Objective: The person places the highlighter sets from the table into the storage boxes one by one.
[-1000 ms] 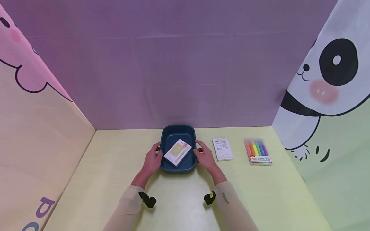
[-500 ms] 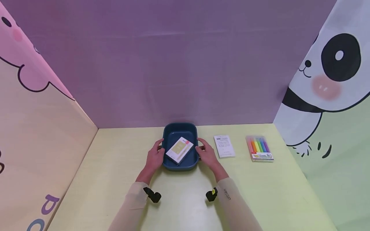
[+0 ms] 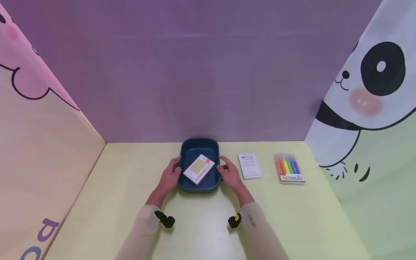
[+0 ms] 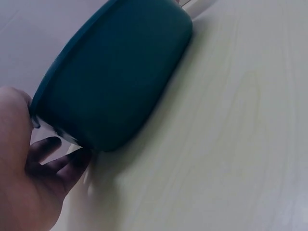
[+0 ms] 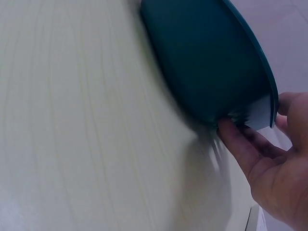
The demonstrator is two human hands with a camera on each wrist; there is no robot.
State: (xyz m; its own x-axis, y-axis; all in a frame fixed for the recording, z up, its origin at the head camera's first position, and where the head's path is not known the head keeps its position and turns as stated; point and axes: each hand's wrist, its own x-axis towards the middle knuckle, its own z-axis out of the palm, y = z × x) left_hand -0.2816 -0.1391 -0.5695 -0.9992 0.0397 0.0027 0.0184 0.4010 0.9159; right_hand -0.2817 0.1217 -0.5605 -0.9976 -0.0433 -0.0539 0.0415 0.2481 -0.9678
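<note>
A dark blue rectangular bin (image 3: 202, 144) stands at the back middle of the table in the head view. A white box with a tan panel (image 3: 199, 169) lies slanted inside it. My left hand (image 3: 170, 176) grips the bin's left side, with the thumb near the rim. On the opposite side, my right hand (image 3: 230, 174) holds the bin the same way. Both wrist views show the bin's outer wall (image 4: 115, 72), with the left fingers (image 4: 72, 166) and right fingers (image 5: 238, 144) at one lower end of it. The bin's underside is hidden in the head view.
To the right of the bin lies a white printed pack (image 3: 250, 166). Farther right is a clear case of coloured markers (image 3: 289, 169). A purple wall (image 3: 208, 72) rises behind the pale table (image 3: 308, 224), with printed side walls at left and right.
</note>
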